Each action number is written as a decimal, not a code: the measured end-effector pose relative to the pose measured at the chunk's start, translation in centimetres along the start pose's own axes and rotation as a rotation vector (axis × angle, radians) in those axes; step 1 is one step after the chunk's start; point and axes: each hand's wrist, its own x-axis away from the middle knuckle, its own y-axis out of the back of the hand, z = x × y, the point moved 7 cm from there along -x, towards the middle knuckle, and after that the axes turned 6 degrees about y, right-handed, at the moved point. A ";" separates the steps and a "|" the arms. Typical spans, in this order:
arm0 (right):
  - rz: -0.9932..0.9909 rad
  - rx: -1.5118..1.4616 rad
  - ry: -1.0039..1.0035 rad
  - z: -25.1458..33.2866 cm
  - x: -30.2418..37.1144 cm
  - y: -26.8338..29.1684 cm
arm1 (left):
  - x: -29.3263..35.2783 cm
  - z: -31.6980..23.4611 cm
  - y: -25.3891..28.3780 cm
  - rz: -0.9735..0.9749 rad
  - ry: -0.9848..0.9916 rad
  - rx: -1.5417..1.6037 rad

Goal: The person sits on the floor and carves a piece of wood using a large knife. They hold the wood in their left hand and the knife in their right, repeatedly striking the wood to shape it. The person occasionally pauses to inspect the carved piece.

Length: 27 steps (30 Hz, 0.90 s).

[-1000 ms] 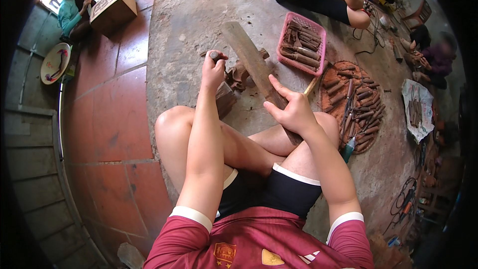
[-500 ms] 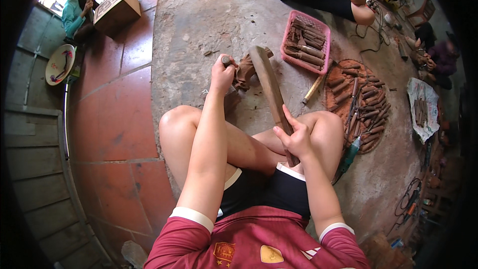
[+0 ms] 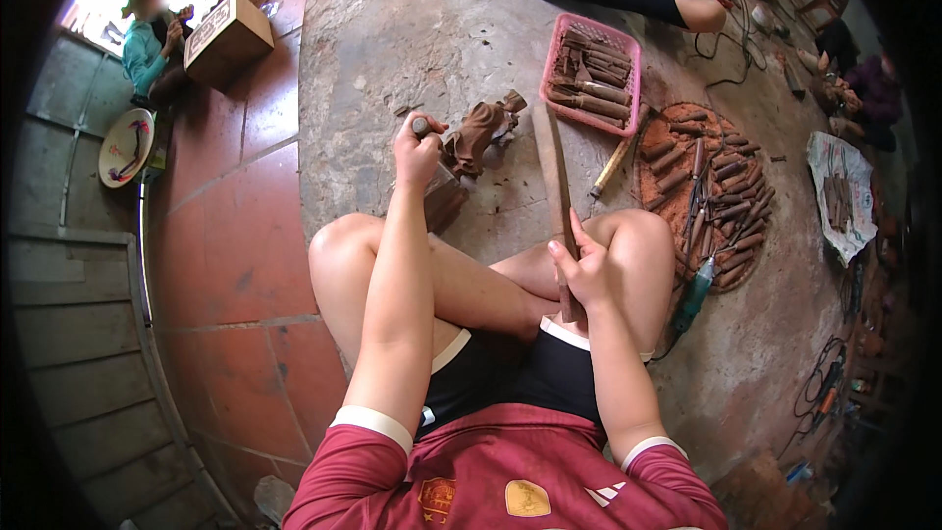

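Note:
My left hand is closed around a chisel, whose round wooden handle end pokes out above the fist; its blade is hidden. Just right of that fist, a carved brown wooden figure lies on the floor beyond my crossed legs. A darker wooden block sits below it, close to my left shin. In my right hand is a long wooden mallet, gripped near its lower end and pointing away from me. The mallet's far end is apart from both the chisel and the figure.
A pink plastic basket of chisels stands beyond the mallet. Several wooden-handled tools lie on a round reddish tray, beside a green power tool. A brush-like stick lies between. Other people sit at the far right and far left.
The mallet has swung right, away from the chisel and figure, uncovering more of the figure. My left hand with the chisel has shifted slightly left and nearer to me.

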 end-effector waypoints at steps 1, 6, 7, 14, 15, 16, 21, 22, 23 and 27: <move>0.006 0.024 -0.001 -0.2 0.1 0.0 | 0.0 0.4 -0.2 0.008 0.013 -0.013; 0.031 0.110 0.041 0.2 0.5 -0.3 | 0.1 0.7 -0.4 -0.027 -0.001 -0.017; 0.034 0.125 0.033 0.3 0.5 -0.2 | 0.3 0.7 -0.5 -0.050 0.007 -0.010; 0.063 0.163 0.040 0.5 0.3 -0.6 | 0.7 0.7 -0.3 -0.137 -0.048 -0.013; 0.071 0.140 0.039 0.3 0.3 -0.7 | 0.5 0.9 -0.4 -0.127 -0.034 -0.014; 0.074 0.145 0.046 0.1 0.3 -0.7 | 0.4 1.1 -0.3 -0.143 -0.006 0.015; 0.098 0.090 0.048 -0.3 0.2 -1.5 | -0.5 2.3 2.4 -0.288 0.148 0.206; 0.105 0.072 0.026 -0.5 0.3 -1.5 | -0.4 2.5 2.8 -0.323 0.170 0.241; 0.112 0.055 0.003 -0.7 0.3 -1.6 | -0.3 2.6 3.0 -0.341 0.178 0.277; 0.104 0.090 0.051 -0.1 0.1 -1.6 | 0.1 2.7 3.6 -0.409 0.210 0.429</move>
